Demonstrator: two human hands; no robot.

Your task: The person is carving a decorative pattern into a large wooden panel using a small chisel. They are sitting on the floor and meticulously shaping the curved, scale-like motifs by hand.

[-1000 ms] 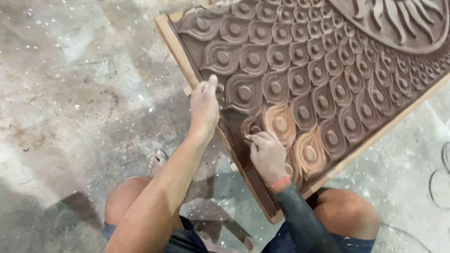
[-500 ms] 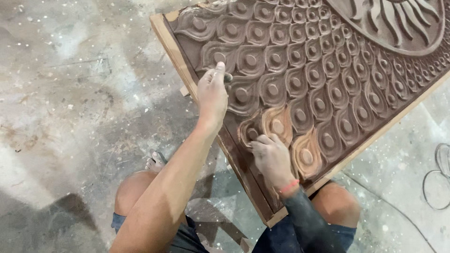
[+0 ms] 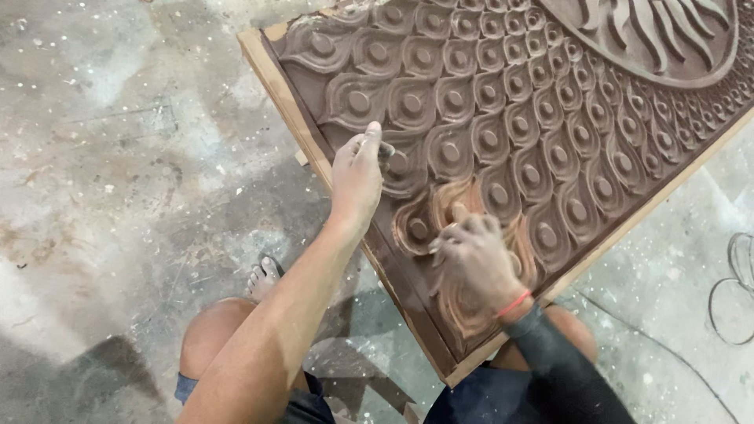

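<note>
Two hands work on a large carved wooden panel (image 3: 550,141) that lies tilted across the concrete floor (image 3: 118,157), its near corner between the person's knees. At the far left the floor is grey, stained and speckled with pale flecks. A bare foot (image 3: 263,276) shows on it just beside the panel's left edge, above the left knee (image 3: 212,338).

The left hand (image 3: 357,177) rests near the panel's pale left border, fingers curled loosely and the thumb stretched up over a scale-shaped relief; it seems to pinch something small and dark at its fingertips, though I cannot tell what it is.

To the right, the right hand (image 3: 475,255) sits close to the panel's near corner, dusty and half-closed, knuckles up, fingertips pressed against the carving where the wood looks lighter and orange-toned. Whether it grips a tool I cannot tell. A red band (image 3: 514,302) circles that wrist above a dark sleeve (image 3: 565,369).

Rows of brown scales with round centres run up to a rayed sun-like medallion (image 3: 652,31) at the panel's far right corner. A thin wire loop (image 3: 734,290) lies on the floor at the right.
</note>
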